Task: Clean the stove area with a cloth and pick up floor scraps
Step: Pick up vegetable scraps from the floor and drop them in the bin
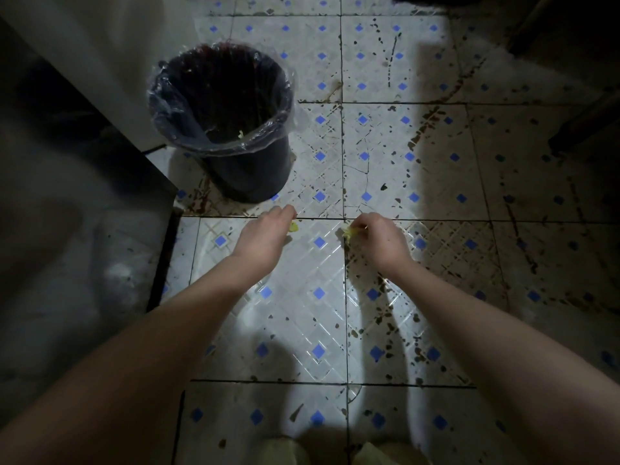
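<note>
Tiled floor (302, 263) around bin: stained, dark-speckled, plenty left to clear. Lined bin (255, 176): one pale bit (240, 134) already inside. Left hand (268, 233) just below bin, fingers curled at yellow scrap (294, 227); gripped or merely touched, cannot tell. Right hand (380, 236) lower right of bin, pinching leafy scrap (350, 233) at floor level. Stove, cloth out of view; wiping progress unknown.
</note>
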